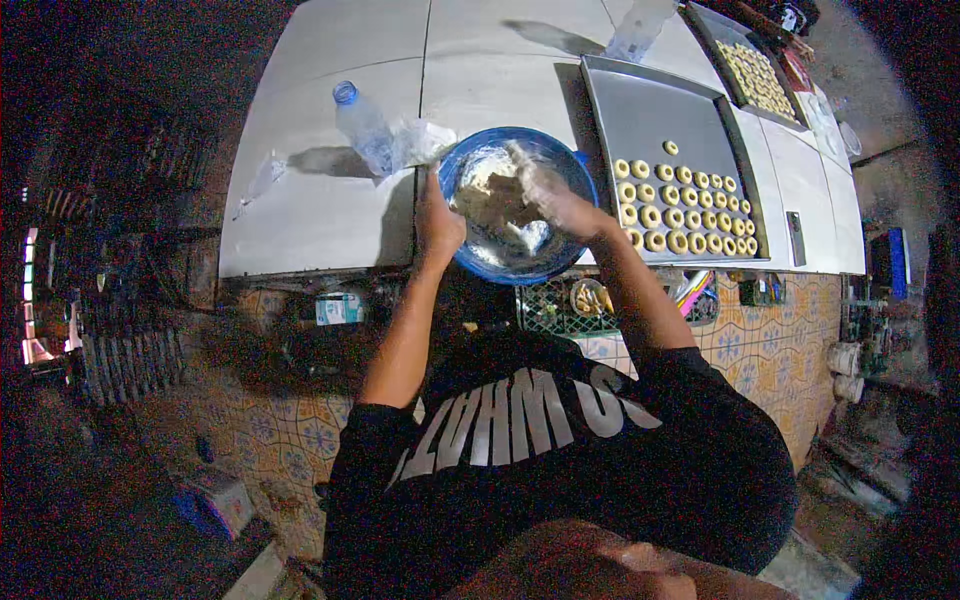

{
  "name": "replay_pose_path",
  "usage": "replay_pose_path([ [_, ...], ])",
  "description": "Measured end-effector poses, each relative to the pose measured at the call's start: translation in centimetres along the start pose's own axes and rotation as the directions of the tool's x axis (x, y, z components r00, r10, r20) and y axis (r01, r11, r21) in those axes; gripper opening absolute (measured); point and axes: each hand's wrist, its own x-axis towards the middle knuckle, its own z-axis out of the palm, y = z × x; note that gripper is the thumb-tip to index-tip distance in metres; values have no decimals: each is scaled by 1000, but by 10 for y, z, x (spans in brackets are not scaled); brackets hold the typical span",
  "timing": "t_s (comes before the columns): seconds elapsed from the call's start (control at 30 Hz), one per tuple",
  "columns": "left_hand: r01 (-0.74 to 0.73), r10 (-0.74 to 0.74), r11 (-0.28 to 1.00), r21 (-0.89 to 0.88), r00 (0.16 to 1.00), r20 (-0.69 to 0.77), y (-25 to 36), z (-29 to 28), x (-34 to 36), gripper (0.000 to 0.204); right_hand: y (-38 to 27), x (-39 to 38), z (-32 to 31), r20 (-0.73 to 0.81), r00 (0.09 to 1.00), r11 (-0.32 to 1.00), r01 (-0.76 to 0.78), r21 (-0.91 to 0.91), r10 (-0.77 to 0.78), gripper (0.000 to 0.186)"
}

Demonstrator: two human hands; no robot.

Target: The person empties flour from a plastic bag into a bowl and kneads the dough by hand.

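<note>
A round blue bowl [586, 185] sits at the near edge of the white tiled table, with pale flour and dough [490, 180] inside. My left hand [438, 225] is closed on the bowl's left rim. Inside the bowl, at its right side, is my right hand [555, 200], whitened with flour; its fingers are smeared by motion, so their grip cannot be made out. Right of the bowl lies a metal baking tray [655, 105] holding several rows of small ring-shaped dough pieces [690, 215]. One ring [671, 147] lies apart above the rows.
A clear plastic bottle [365, 130] stands left of the bowl, beside crumpled clear plastic [425, 140]. Farther back are another bottle [637, 35] and a second filled tray [712, 35]. A dark phone [796, 238] lies near the right edge. Below the table is a green crate [545, 310].
</note>
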Motion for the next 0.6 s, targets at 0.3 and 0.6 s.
replay_pose_path([
  [0.3,-78,113,942,-326,989,91,34,-5,-3,67,83,65,64,-25,992,572,-92,-815,123,78],
  [0.6,96,-91,988,-123,995,42,5,7,-15,67,73,110,68,91,951,427,-47,-903,297,71],
])
